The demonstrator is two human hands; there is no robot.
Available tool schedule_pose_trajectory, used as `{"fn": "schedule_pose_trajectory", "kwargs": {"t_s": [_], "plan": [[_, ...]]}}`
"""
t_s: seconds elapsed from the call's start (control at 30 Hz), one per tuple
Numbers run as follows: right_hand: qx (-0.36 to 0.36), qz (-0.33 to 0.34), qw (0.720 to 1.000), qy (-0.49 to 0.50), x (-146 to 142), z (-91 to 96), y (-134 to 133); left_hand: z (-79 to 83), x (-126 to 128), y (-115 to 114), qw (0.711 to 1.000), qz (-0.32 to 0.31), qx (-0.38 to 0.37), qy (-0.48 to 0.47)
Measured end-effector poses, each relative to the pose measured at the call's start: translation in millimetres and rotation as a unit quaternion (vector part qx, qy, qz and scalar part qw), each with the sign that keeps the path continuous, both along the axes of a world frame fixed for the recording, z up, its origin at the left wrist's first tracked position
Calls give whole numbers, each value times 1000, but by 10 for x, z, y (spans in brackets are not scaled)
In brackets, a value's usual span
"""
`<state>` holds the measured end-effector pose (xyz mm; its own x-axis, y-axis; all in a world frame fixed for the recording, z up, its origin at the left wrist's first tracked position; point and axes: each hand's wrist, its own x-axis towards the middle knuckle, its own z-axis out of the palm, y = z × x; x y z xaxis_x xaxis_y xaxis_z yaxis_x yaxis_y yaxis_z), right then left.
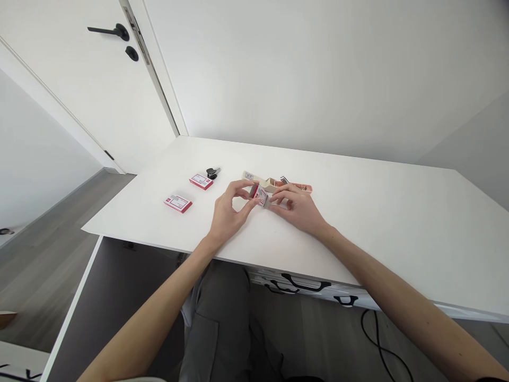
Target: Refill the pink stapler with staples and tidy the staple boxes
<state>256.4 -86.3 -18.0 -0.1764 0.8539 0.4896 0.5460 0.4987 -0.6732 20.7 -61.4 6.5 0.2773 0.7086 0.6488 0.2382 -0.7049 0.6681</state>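
Note:
My left hand [234, 209] holds a small red-and-white staple box [260, 196] between thumb and fingers, a little above the white desk. My right hand [296, 208] is closed at the box's right end, its fingertips on the grey part there. Whether that grey part is the inner tray or staples I cannot tell. Just behind the hands lies a cream and pink stapler [270, 183], spread open and partly hidden by the fingers. Two more red-and-white staple boxes, a nearer one [178, 202] and a farther one [201, 181], lie flat to the left.
A black item with a metal end, maybe keys [212, 173], lies beside the farther box. The white desk [377, 228] meets a wall behind. Drawers with black handles [306, 282] sit under its front edge. A door [79, 79] stands at the left; a black cable [379, 345] hangs below.

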Motion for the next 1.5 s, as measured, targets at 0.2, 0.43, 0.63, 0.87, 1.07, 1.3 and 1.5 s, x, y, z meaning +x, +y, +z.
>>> {"fn": "schedule_pose_trajectory", "kwargs": {"t_s": [0.2, 0.43, 0.63, 0.87, 1.07, 1.3, 1.5], "plan": [[10, 39, 999, -36, -5, 44, -14, 21, 9, -10, 1000, 21, -19, -3], [24, 63, 996, -59, -33, 87, -54, 80, 20, -36, 1000, 10, -10, 5], [22, 63, 996, -57, -41, 115, -75, 59, 26, -29, 1000, 26, -12, 4], [0, 95, 993, -69, -38, 124, -97, 58, 28, -39, 1000, 14, -8, 12], [4, 99, 993, -60, -34, 129, -100, 52, 31, -31, 1000, 22, -5, 11], [4, 21, 997, -73, -19, 79, -53, -20, 20, 18, 998, 47, -37, -26], [-80, -48, 995, 40, -24, 83, -33, -98, 17, 84, 992, 11, -90, -91]]}}
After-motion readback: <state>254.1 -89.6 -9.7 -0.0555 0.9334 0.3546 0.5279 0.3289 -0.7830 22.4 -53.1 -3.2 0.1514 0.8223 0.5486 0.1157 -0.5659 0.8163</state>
